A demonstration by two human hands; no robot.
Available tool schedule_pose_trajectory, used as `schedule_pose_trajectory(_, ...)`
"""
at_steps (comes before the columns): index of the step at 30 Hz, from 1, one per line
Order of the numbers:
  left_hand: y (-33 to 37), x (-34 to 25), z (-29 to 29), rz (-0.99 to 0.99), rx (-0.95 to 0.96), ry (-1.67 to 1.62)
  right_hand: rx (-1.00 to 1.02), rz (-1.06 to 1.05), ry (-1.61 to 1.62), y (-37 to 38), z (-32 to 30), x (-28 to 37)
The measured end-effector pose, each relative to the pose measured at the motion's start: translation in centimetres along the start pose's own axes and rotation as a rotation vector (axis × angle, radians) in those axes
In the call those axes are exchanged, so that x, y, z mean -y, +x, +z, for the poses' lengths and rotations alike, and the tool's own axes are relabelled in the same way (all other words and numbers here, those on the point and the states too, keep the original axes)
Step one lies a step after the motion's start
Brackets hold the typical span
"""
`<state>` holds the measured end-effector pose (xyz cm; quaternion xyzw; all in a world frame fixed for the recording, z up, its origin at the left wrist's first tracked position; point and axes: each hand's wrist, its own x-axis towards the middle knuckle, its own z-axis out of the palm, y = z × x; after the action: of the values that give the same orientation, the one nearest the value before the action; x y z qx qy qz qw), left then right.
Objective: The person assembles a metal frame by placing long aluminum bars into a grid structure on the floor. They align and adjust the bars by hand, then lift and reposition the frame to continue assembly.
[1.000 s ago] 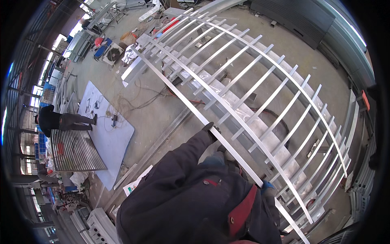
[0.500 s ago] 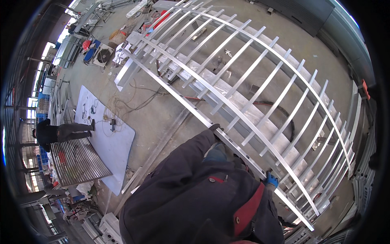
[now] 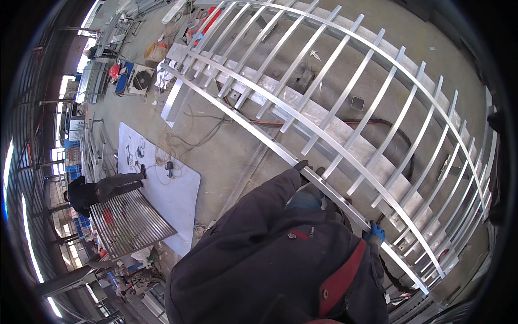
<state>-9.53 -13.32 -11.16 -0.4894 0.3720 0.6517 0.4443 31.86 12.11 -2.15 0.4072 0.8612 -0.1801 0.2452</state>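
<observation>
A long silver square metal tube [image 3: 259, 133] crosses slantwise in front of my body. My left hand [image 3: 302, 164], in a dark glove, is closed over it near the middle. Farther down to the right, my right hand [image 3: 376, 231], in a blue glove, grips the same tube; its fingertips are partly hidden. Beyond the tube, and roughly alongside it, lies a big curved metal frame [image 3: 318, 131] with several crossbars whose ends stick out past its near rail. A narrow gap separates tube and frame along most of their length.
To the left, a co-worker [image 3: 86, 195] in dark clothes stands by a slatted metal panel [image 3: 129, 224] and a pale sheet [image 3: 175, 200] on the floor. Cables [image 3: 202, 139] trail beyond the sheet. A fan unit [image 3: 141, 80] and a red helmet [image 3: 114, 71] sit at the far left.
The view has turned, so most of the scene sits farther right. Both hands keep their grip on the tube, with no clear shift along it.
</observation>
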Motion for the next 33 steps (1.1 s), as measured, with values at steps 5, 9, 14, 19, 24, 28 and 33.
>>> schedule_pose_trajectory(5,2.7,-1.4,-1.6,0.036,-0.02,0.005,-0.032,-0.042,0.009,0.5,0.7,0.4)
schedule_pose_trajectory(9,2.2,-2.8,-2.2,0.022,0.018,-0.028,-0.015,-0.105,0.058,0.6,0.0,1.6)
schedule_pose_trajectory(14,1.0,-4.0,-1.6,0.038,-0.021,0.031,0.038,-0.071,0.025,1.1,-1.5,3.3)
schedule_pose_trajectory(19,1.4,-4.3,-0.1,0.087,-0.051,0.039,0.006,-0.074,0.053,1.8,-2.1,3.3)
schedule_pose_trajectory(24,3.8,-4.5,-1.3,0.026,-0.001,-0.022,-0.044,-0.127,0.078,1.8,-2.0,3.4)
schedule_pose_trajectory(28,6.3,-6.0,-2.6,-0.089,0.297,0.028,-0.069,-0.164,0.073,1.8,-2.5,4.8)
schedule_pose_trajectory(33,2.8,-6.9,-1.7,0.053,0.159,0.125,0.053,-0.125,0.116,1.9,-4.7,5.5)
